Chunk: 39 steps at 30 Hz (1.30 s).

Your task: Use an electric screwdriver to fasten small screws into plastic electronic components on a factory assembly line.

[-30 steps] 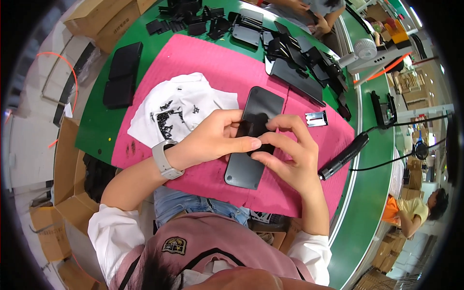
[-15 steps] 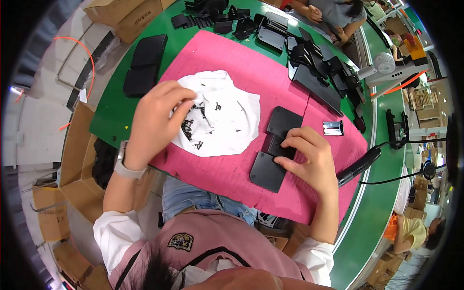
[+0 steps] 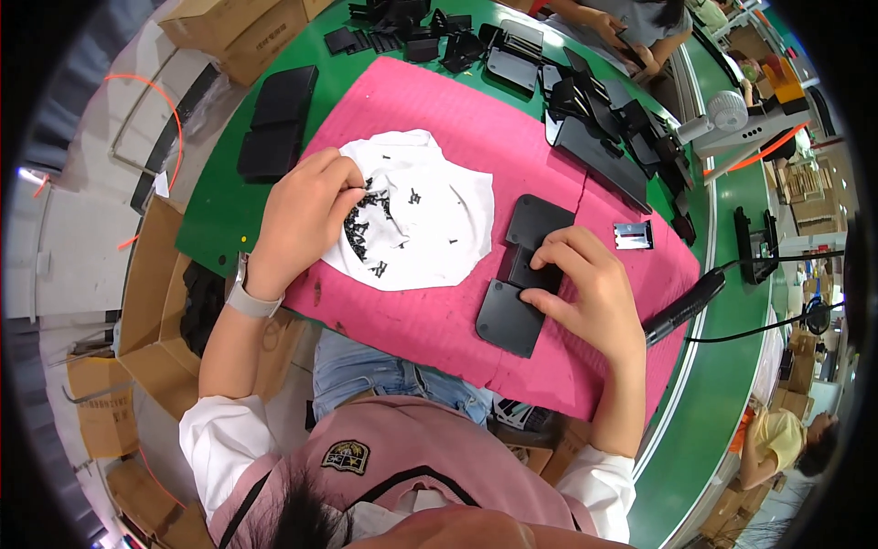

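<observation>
On the left, my left hand [image 3: 309, 212] is closed in a pinch over the edge of a white cloth [image 3: 448, 233], right beside a heap of tiny black parts [image 3: 358, 236]. Whatever its fingertips hold is hidden. A few more of those tiny parts lie scattered over the cloth. My right hand [image 3: 590, 291] grips a black plastic piece [image 3: 512, 316] by its narrow middle, thumb on one side and fingers on the other. That piece has two flat panels joined by a lower section, and it lies on the pink mat [image 3: 412, 334].
Black plastic parts [image 3: 594, 119] are piled along the far right of the green table [image 3: 208, 206]. Another black two-panel piece [image 3: 277, 123] lies at the left. A small silver-and-black plate [image 3: 633, 235] and a black corded tool [image 3: 686, 306] are at the right. A person [image 3: 631, 37] sits opposite.
My left fingers have drawn closer together by the heap of tiny parts. My right hand stays on the black plastic piece, and the whole view has shifted slightly.
</observation>
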Each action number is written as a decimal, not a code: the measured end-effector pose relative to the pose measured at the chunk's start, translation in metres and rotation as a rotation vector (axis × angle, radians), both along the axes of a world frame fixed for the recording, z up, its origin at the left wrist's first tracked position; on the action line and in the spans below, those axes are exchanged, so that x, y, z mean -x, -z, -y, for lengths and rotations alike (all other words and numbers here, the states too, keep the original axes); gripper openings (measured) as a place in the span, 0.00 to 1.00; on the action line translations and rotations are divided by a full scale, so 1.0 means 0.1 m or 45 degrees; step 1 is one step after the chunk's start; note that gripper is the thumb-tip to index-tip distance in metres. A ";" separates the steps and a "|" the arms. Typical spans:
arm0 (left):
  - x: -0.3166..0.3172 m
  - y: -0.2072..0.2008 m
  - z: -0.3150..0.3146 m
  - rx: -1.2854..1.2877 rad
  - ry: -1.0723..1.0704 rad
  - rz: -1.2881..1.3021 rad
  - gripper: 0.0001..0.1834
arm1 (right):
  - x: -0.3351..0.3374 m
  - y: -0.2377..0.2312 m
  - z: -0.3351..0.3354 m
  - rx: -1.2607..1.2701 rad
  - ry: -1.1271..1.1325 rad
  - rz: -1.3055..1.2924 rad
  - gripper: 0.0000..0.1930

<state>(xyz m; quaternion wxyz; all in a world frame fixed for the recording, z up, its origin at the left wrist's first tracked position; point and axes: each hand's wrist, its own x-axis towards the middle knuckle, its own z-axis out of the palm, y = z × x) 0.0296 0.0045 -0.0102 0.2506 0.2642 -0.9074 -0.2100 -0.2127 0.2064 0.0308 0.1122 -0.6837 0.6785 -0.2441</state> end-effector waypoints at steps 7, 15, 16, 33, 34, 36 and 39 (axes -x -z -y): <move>-0.01 -0.06 -0.02 -0.091 -0.108 -0.124 0.07 | 0.08 -0.23 -0.22 0.155 0.154 -0.012 0.17; 0.10 -0.06 0.02 -0.146 -0.076 -0.221 0.06 | 0.66 -0.13 -1.15 -0.188 1.677 -0.762 0.25; 0.13 -0.07 0.00 -0.156 -0.047 -0.217 0.06 | 0.75 -0.06 -1.22 -0.397 1.806 -0.809 0.31; 0.81 -0.11 -0.47 -2.087 0.542 -0.496 0.08 | 0.33 -0.52 -0.49 0.599 -0.020 1.478 0.39; 0.84 -0.11 -0.51 -2.123 0.614 -0.450 0.08 | 0.21 -0.59 -0.37 0.653 -0.171 1.465 0.39; 0.92 -0.11 -0.63 -2.139 0.675 -0.383 0.10 | 0.06 -0.73 -0.31 0.672 -0.320 1.535 0.38; 0.91 -0.13 -0.75 -2.038 0.782 -0.266 0.12 | 0.10 -0.64 -0.17 0.910 -0.809 1.385 0.36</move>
